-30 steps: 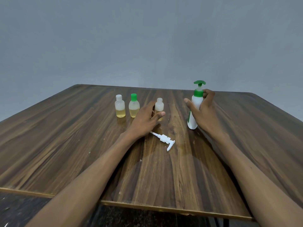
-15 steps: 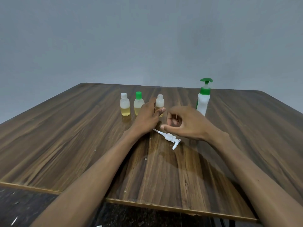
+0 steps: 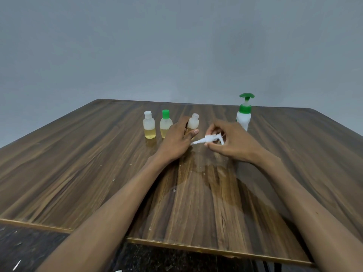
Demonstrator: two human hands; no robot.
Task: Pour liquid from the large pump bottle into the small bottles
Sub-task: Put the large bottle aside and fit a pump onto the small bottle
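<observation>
The third small bottle, uncapped and standing upright on the wooden table, is taken as landmark. It is steadied by the left hand, whose fingers are curled round its lower body from the near-left side. A loose white pump head is pinched in the right hand, just right of and nearer than the landmark, lifted off the table; its dip tube lies roughly level, its long axis pointing left toward the bottle's base, not yet over the mouth. The large pump bottle, green-topped, stands upright and untouched to the right of the landmark and slightly farther back. Two more small bottles, one white-capped and one green-capped, stand left of it, both part-filled with yellow liquid. Judgement: the tube tip must be raised and turned downward to enter the open neck; the right hand is the nearer one.
</observation>
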